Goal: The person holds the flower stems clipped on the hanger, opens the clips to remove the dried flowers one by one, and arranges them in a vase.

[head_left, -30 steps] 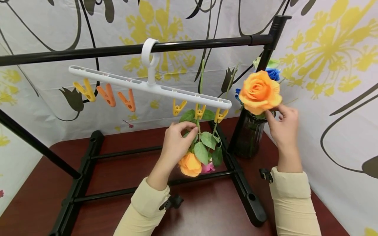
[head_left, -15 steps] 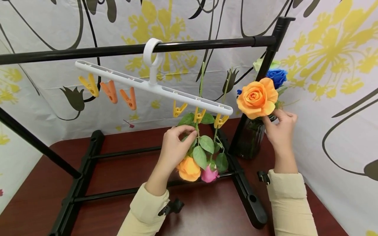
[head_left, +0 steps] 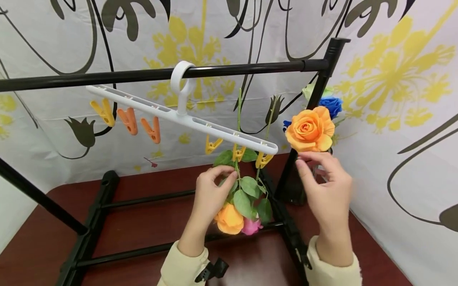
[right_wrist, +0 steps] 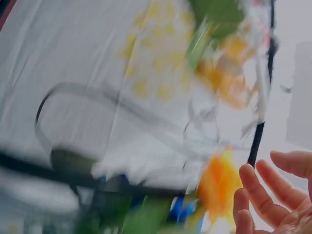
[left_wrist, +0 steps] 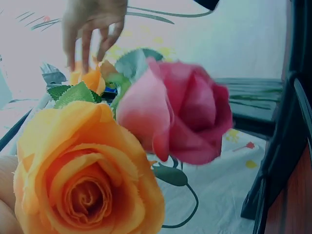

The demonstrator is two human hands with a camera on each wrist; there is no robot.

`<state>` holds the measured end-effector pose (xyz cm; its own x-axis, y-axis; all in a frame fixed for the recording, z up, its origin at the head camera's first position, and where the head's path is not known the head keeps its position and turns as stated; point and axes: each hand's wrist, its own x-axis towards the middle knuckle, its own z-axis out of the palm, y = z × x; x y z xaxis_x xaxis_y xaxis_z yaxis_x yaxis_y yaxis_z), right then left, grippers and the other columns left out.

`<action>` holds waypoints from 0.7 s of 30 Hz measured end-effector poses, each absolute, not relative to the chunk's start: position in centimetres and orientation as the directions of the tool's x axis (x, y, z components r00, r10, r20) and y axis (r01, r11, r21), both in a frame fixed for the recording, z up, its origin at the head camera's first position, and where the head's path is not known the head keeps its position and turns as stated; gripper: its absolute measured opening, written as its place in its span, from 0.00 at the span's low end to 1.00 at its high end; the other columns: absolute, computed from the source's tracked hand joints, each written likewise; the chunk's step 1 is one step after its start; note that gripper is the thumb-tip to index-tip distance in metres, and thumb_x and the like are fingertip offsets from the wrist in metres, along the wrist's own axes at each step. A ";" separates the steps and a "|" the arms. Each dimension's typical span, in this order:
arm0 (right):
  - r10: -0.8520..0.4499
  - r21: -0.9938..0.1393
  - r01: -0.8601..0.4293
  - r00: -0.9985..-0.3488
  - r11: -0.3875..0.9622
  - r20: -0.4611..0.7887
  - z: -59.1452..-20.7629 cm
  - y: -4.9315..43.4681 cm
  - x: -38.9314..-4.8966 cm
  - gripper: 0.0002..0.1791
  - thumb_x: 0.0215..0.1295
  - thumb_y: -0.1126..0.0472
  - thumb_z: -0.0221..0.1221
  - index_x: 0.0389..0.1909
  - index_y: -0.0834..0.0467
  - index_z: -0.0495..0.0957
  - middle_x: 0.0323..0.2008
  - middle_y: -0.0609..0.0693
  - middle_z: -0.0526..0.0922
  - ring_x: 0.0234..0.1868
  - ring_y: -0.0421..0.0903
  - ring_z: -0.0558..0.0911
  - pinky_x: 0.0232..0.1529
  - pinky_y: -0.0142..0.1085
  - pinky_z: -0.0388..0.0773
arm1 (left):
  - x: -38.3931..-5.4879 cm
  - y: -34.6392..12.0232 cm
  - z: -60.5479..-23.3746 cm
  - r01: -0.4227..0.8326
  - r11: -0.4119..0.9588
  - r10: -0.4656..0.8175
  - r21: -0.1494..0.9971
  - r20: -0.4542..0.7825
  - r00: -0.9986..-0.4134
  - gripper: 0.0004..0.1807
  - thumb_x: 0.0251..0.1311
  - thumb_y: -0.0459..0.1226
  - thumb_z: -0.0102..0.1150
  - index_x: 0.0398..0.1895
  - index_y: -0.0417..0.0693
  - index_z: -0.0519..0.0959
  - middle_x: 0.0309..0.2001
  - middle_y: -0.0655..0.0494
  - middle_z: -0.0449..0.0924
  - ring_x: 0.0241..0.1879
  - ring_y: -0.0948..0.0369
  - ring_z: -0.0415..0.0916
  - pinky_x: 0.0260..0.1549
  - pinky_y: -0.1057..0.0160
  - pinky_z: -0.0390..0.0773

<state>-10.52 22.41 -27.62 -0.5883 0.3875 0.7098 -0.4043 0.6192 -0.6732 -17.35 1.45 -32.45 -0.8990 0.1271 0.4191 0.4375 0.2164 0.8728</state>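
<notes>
My left hand (head_left: pixel 211 190) pinches the stem of an orange rose (head_left: pixel 229 218) that hangs head down from a yellow clip (head_left: pixel 238 152). A pink rose (head_left: pixel 251 226) hangs upside down beside it from the end clip (head_left: pixel 263 160); both blooms fill much of the left wrist view. At the right, my right hand (head_left: pixel 327 186) is just below another orange rose (head_left: pixel 309 129), which stands upright among blue roses (head_left: pixel 330 105) over a dark glass vase (head_left: pixel 297 188). The right wrist view shows that hand's fingers (right_wrist: pixel 265 192) spread loosely, gripping nothing.
A white clip hanger (head_left: pixel 179 118) hangs tilted on a black rack bar (head_left: pixel 136 77). Several clips line it, including an orange clip (head_left: pixel 128 120) at the left. The rack's black base (head_left: pixel 143 252) stands on a dark red table (head_left: pixel 143 222), with patterned cloth (head_left: pixel 35 131) behind.
My right hand has come off the upright orange rose and moved left and toward me. The left hand keeps its pinch on the hanging stem. The head view has tilted upward.
</notes>
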 end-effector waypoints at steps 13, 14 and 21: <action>0.242 -0.655 -0.477 -0.669 0.586 0.703 -28.9 15.4 -13.6 0.16 0.60 0.62 0.70 0.49 0.61 0.86 0.37 0.54 0.90 0.32 0.44 0.88 0.37 0.29 0.83 | -16.9 1.8 -32.3 0.502 0.256 0.142 0.826 0.481 -0.865 0.04 0.63 0.35 0.65 0.37 0.46 0.88 0.34 0.55 0.86 0.34 0.62 0.76 0.36 0.67 0.77; 0.235 -0.640 -0.476 -0.661 0.603 0.713 -28.8 15.2 -14.0 0.17 0.59 0.61 0.71 0.48 0.62 0.86 0.37 0.54 0.90 0.32 0.45 0.88 0.37 0.32 0.84 | -16.9 1.8 -32.4 0.506 0.249 0.144 0.826 0.485 -0.862 0.04 0.63 0.35 0.65 0.37 0.46 0.88 0.34 0.54 0.86 0.33 0.62 0.76 0.34 0.67 0.77; 0.242 -0.546 -0.404 -0.596 0.734 0.766 -28.0 14.4 -16.0 0.14 0.53 0.53 0.75 0.32 0.61 0.88 0.25 0.53 0.89 0.25 0.45 0.87 0.27 0.39 0.82 | -17.0 2.5 -32.7 0.546 0.232 0.136 0.805 0.529 -0.838 0.03 0.63 0.35 0.65 0.35 0.46 0.87 0.30 0.55 0.85 0.27 0.65 0.71 0.23 0.68 0.73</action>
